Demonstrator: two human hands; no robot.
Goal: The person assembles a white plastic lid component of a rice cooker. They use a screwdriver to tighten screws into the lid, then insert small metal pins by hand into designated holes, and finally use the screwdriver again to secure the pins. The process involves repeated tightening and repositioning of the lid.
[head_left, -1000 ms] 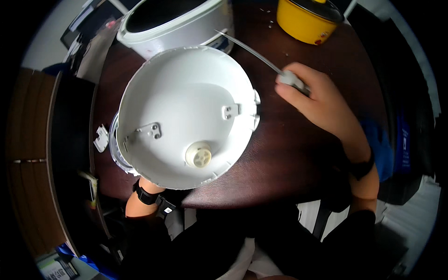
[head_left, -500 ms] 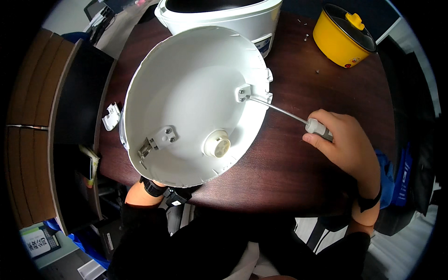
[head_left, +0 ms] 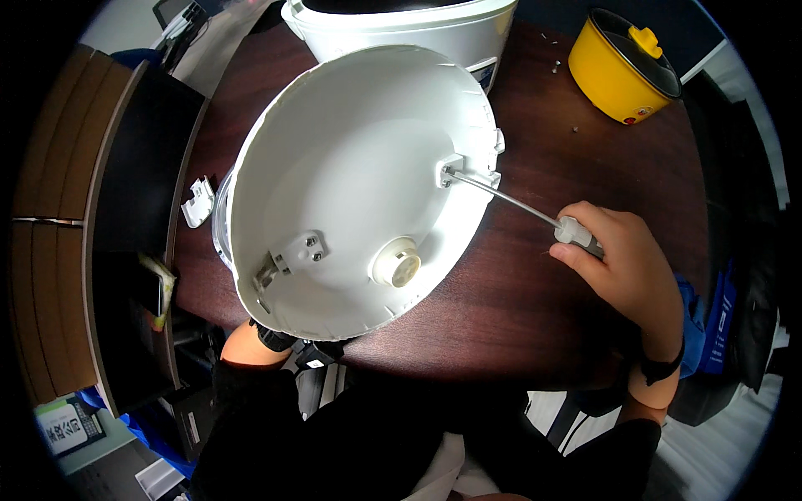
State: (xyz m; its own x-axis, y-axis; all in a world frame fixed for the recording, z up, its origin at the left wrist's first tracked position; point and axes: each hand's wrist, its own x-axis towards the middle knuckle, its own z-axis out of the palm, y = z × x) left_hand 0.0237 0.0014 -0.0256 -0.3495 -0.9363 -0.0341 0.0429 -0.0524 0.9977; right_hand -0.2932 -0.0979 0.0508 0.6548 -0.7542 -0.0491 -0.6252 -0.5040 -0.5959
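Note:
My right hand is closed around the grey-and-white handle of a screwdriver. Its metal shaft reaches left into a white rice cooker lid shell, with the tip at the upper of two screws on a small white bracket. The shell stands tilted, its hollow inside facing me. A second screwed bracket and a round cream-coloured fitting sit lower inside it. My left forearm goes up behind the shell's lower edge, which hides my left hand and fingers.
A white rice cooker body stands behind the shell. Farther right is a yellow electric pot with a dark lid. Small screws lie near it on the brown table. A white plastic piece rests at the left.
The lid shell has shifted slightly right and turned a little. The screwdriver tip has gone from near the lower screw to the upper one, and my right hand has moved slightly right.

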